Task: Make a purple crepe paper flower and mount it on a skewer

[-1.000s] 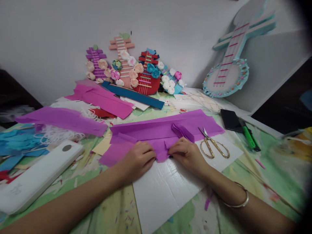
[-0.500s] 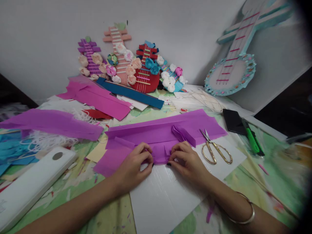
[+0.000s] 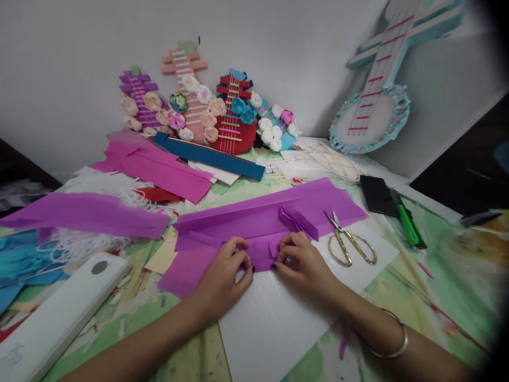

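A small folded piece of purple crepe paper (image 3: 261, 255) lies between my hands over a white board (image 3: 274, 329). My left hand (image 3: 228, 273) pinches its left end between thumb and fingers. My right hand (image 3: 298, 260) pinches the right end the same way. Larger purple paper sheets (image 3: 254, 211) spread just behind, with a folded purple strip (image 3: 299, 222) standing on them. Gold-handled scissors (image 3: 350, 239) rest partly opened to the right of my right hand. My fingers hide both ends of the small piece.
Decorated paper lutes (image 3: 234, 116) lean on the wall, and a bigger pale blue one (image 3: 369, 114) stands at right. A white oblong device (image 3: 67, 313) lies front left. A green cutter (image 3: 409, 223) and black phone-like slab (image 3: 377, 194) lie at right; pink paper (image 3: 159, 164) at back left.
The whole view has shifted slightly as the head moved. Both hands keep their pinch on the small purple paper, with little visible movement.
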Demonstrator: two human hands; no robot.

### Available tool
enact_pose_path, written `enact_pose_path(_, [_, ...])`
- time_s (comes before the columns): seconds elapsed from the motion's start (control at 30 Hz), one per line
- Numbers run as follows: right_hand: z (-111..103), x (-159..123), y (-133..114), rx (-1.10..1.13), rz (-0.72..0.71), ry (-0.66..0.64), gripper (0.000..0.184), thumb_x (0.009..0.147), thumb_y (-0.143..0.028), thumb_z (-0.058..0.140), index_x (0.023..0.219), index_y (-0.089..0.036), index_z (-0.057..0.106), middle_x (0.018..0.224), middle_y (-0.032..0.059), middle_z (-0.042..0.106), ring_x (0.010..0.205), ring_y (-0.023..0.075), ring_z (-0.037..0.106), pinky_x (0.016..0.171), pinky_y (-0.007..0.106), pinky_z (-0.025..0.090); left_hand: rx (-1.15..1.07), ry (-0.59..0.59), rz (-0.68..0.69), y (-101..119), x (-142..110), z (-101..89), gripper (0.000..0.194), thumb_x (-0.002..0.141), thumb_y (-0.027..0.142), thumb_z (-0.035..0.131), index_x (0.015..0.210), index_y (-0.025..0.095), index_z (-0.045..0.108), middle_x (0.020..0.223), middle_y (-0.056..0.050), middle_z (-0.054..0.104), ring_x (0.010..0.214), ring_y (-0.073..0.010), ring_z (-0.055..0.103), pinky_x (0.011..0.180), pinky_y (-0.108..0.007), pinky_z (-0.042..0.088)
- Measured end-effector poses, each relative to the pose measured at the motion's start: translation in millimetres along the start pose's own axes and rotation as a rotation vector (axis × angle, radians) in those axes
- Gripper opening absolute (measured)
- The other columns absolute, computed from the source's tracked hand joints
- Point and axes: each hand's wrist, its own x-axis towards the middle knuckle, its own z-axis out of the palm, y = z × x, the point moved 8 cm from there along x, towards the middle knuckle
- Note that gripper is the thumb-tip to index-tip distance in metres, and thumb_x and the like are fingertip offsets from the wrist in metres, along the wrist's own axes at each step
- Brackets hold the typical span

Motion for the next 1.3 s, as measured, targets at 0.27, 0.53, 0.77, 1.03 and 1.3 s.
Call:
enact_pose_path(0.27, [0.9, 1.8, 5.3, 0.002, 0.077, -0.028, 0.012, 0.069, -0.009, 0.069, 0.061, -0.017, 0.064, 0.087, 0.0039, 0.058, 0.087, 0.0186, 0.05, 0.079, 0.035, 0.038, 0.044, 0.003, -0.013, -3.9, 2.0, 5.6, 0.011, 0.082, 0.016, 0.049, 0.072, 0.015, 0.054, 0.108, -0.011, 0.05, 0.099, -0.0234, 0.055, 0.08, -0.038, 0.051])
enact_pose_path(0.53, [3.4, 2.0, 4.0, -0.012, 0.092, -0.054, 0.014, 0.071, -0.008, 0.064, 0.06, -0.016, 0.061, 0.086, 0.0039, 0.058, 0.086, 0.0179, 0.049, 0.079, 0.034, 0.037, 0.093, 0.032, -0.006, -1.0, 1.0, 5.4, 0.012, 0.082, 0.016, 0.048, 0.072, 0.015, 0.053, 0.11, -0.012, 0.048, 0.102, -0.0239, 0.053, 0.085, -0.038, 0.049])
enact_pose_path(0.77, [3.4, 2.9, 3.7, -0.02, 0.094, -0.043, 0.013, 0.069, -0.007, 0.065, 0.059, -0.015, 0.06, 0.084, 0.0035, 0.058, 0.084, 0.0174, 0.049, 0.078, 0.034, 0.037, 0.147, 0.038, 0.006, -1.3, 0.4, 7.0, 0.012, 0.082, 0.015, 0.048, 0.07, 0.015, 0.051, 0.111, -0.012, 0.047, 0.103, -0.0246, 0.052, 0.086, -0.04, 0.048])
enact_pose_path(1.03, [3.8, 2.7, 4.4, -0.028, 0.096, -0.033, 0.016, 0.069, -0.006, 0.063, 0.057, -0.015, 0.058, 0.082, 0.0031, 0.057, 0.083, 0.0169, 0.048, 0.076, 0.033, 0.037, 0.126, 0.055, -0.006, -2.3, 0.5, 7.5, 0.013, 0.081, 0.014, 0.047, 0.068, 0.015, 0.05, 0.106, -0.011, 0.047, 0.104, -0.0244, 0.049, 0.086, -0.04, 0.047])
enact_pose_path(1.3, [3.6, 2.2, 2.1, -0.054, 0.088, -0.038, 0.013, 0.07, -0.007, 0.064, 0.061, -0.015, 0.058, 0.082, 0.0036, 0.056, 0.082, 0.0179, 0.048, 0.074, 0.033, 0.039, 0.188, 0.093, -0.004, -2.5, -0.3, 6.4, 0.011, 0.079, 0.015, 0.049, 0.069, 0.016, 0.05, 0.102, -0.01, 0.047, 0.099, -0.0242, 0.048, 0.081, -0.04, 0.047])
